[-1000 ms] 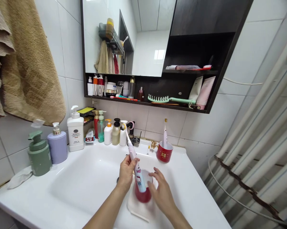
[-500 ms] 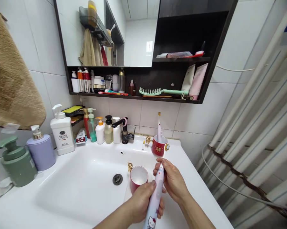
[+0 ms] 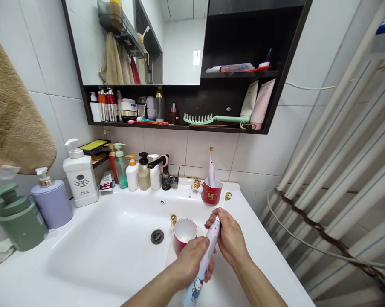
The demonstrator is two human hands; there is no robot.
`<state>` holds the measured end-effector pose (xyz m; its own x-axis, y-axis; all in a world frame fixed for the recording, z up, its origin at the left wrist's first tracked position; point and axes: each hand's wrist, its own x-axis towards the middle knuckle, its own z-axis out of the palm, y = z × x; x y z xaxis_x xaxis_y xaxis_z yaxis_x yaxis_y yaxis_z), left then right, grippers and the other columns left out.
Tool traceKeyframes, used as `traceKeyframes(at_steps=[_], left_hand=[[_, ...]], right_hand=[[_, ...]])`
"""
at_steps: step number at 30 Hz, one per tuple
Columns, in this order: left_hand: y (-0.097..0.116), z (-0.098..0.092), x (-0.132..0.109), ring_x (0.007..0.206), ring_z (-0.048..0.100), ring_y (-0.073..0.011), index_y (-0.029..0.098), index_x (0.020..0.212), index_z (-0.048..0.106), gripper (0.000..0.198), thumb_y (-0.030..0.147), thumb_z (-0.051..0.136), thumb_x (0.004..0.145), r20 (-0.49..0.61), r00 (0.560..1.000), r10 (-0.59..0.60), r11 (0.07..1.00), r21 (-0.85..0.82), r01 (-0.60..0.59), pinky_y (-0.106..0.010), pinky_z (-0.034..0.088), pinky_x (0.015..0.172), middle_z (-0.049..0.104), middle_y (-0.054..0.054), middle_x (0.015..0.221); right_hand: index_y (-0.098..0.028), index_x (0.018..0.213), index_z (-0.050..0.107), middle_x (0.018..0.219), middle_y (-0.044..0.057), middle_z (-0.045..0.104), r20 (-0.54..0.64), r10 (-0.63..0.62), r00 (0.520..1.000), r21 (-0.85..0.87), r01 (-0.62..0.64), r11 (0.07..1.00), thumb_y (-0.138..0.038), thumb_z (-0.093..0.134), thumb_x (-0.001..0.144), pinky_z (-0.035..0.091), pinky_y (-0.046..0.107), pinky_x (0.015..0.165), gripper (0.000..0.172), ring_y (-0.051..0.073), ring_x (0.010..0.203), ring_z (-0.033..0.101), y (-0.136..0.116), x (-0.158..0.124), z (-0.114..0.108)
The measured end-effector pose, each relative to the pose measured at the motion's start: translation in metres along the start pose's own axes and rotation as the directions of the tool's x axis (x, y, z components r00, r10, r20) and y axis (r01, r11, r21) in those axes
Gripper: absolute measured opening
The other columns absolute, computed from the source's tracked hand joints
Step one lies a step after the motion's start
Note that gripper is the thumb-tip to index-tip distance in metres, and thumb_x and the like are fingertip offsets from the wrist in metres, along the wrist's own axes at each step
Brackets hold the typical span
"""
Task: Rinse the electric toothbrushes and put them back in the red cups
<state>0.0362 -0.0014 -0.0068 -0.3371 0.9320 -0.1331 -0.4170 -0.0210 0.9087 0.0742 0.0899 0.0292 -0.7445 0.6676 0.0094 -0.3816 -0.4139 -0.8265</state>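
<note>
An electric toothbrush (image 3: 197, 286) with a pale pink and blue cartoon-printed handle slants up over the right side of the sink. My left hand (image 3: 192, 261) is wrapped round the middle of its handle. With thumb and fingers, my right hand (image 3: 231, 237) pinches the toothbrush where the handle meets the white neck. The brush head (image 3: 228, 196), with yellow and dark bristles, sticks out above those fingers. Just left of my hands, a red cup (image 3: 185, 232) with a white inside and gold handle stands in the sink area. Its lower part is partly hidden by my left hand.
Behind my hands, a second red cup (image 3: 212, 192) holds another toothbrush (image 3: 212, 170). A black faucet (image 3: 166, 177) and several pump bottles (image 3: 143, 172) line the sink's back edge. Above hangs a dark mirror cabinet (image 3: 208, 102). White pipes (image 3: 333, 179) run along the right.
The toothbrush has turned slightly in my hands, and its white neck now shows above my right fingers. Its brush head sits a little farther right of the back cup. The view has shifted slightly.
</note>
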Motion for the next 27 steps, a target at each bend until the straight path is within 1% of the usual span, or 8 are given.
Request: traceKeyframes(at_steps=[4, 8, 12, 16, 20, 21, 24, 27], left_hand=[[0.001, -0.001, 0.0, 0.032, 0.034, -0.0047, 0.016, 0.073, 0.038, 0.043, 0.057, 0.029, 0.064, 0.15, 0.975, -0.166, 0.974, -0.127, 0.185, -0.019, 0.024, 0.038, 0.039, 0.005, 0.042], [0.001, -0.001, 0.0, 0.033, 0.036, -0.0055, 0.015, 0.072, 0.038, 0.039, 0.053, 0.034, 0.064, 0.029, 0.998, -0.048, 0.999, -0.008, 0.049, -0.019, 0.024, 0.037, 0.042, 0.004, 0.043], [-0.001, -0.002, -0.001, 0.032, 0.035, -0.0053, 0.016, 0.072, 0.038, 0.042, 0.056, 0.028, 0.065, 0.133, 0.978, -0.159, 0.983, -0.076, 0.17, -0.019, 0.024, 0.037, 0.04, 0.005, 0.042], [0.0, -0.002, -0.001, 0.033, 0.037, -0.0062, 0.015, 0.073, 0.038, 0.04, 0.054, 0.032, 0.064, 0.037, 0.997, -0.074, 0.997, 0.017, 0.074, -0.02, 0.025, 0.038, 0.042, 0.004, 0.043], [-0.001, -0.003, 0.0, 0.033, 0.036, -0.0058, 0.016, 0.074, 0.038, 0.043, 0.057, 0.026, 0.065, 0.139, 0.969, -0.206, 0.975, -0.051, 0.215, -0.02, 0.026, 0.038, 0.04, 0.005, 0.043], [-0.001, -0.003, 0.0, 0.033, 0.036, -0.0058, 0.016, 0.073, 0.038, 0.043, 0.056, 0.026, 0.065, 0.131, 0.971, -0.198, 0.978, -0.04, 0.205, -0.02, 0.026, 0.038, 0.04, 0.005, 0.043], [-0.003, -0.001, 0.0, 0.033, 0.037, -0.0063, 0.015, 0.072, 0.038, 0.04, 0.054, 0.031, 0.065, -0.005, 0.997, -0.082, 0.994, 0.066, 0.082, -0.02, 0.026, 0.038, 0.042, 0.003, 0.044], [-0.003, -0.001, 0.0, 0.033, 0.036, -0.0062, 0.015, 0.073, 0.038, 0.044, 0.056, 0.028, 0.065, 0.028, 0.982, -0.187, 0.982, 0.0, 0.187, -0.02, 0.025, 0.038, 0.041, 0.004, 0.043]], right_hand=[[-0.017, 0.059, 0.046, 0.044, -0.007, 0.045, 0.044, 0.012, 0.999, 0.069, -0.015, 0.998, -0.029, 0.052, 0.063, 0.039, 0.018, 0.046, 0.014, 0.006, 0.042, 0.045, 0.0, 0.0, 0.0], [-0.018, 0.058, 0.046, 0.044, -0.007, 0.045, 0.034, 0.003, 0.999, 0.053, -0.005, 0.999, -0.029, 0.051, 0.065, 0.04, 0.018, 0.048, 0.014, 0.005, 0.042, 0.044, 0.0, 0.001, -0.003], [-0.018, 0.058, 0.046, 0.044, -0.008, 0.045, 0.037, 0.016, 0.999, 0.07, -0.019, 0.997, -0.029, 0.05, 0.065, 0.04, 0.018, 0.048, 0.014, 0.005, 0.042, 0.044, 0.001, 0.001, -0.005], [-0.018, 0.058, 0.046, 0.044, -0.008, 0.045, 0.01, 0.029, 1.0, 0.064, -0.029, 0.998, -0.029, 0.051, 0.065, 0.04, 0.018, 0.048, 0.014, 0.005, 0.041, 0.044, 0.001, 0.002, -0.006], [-0.018, 0.058, 0.045, 0.044, -0.008, 0.045, 0.002, 0.031, 1.0, 0.083, -0.031, 0.996, -0.03, 0.051, 0.065, 0.04, 0.018, 0.047, 0.015, 0.005, 0.041, 0.044, 0.002, 0.002, -0.008], [-0.018, 0.058, 0.045, 0.044, -0.008, 0.045, -0.004, 0.029, 1.0, 0.085, -0.028, 0.996, -0.03, 0.051, 0.064, 0.04, 0.018, 0.047, 0.015, 0.005, 0.041, 0.044, 0.002, 0.002, -0.009], [-0.018, 0.058, 0.045, 0.044, -0.007, 0.046, -0.042, 0.042, 0.998, 0.079, -0.039, 0.996, -0.03, 0.052, 0.063, 0.041, 0.018, 0.047, 0.015, 0.005, 0.042, 0.045, 0.004, 0.003, -0.01], [-0.018, 0.058, 0.045, 0.043, -0.008, 0.045, -0.051, 0.048, 0.998, 0.082, -0.044, 0.996, -0.03, 0.053, 0.063, 0.041, 0.017, 0.046, 0.015, 0.005, 0.041, 0.045, 0.005, 0.005, -0.01]])
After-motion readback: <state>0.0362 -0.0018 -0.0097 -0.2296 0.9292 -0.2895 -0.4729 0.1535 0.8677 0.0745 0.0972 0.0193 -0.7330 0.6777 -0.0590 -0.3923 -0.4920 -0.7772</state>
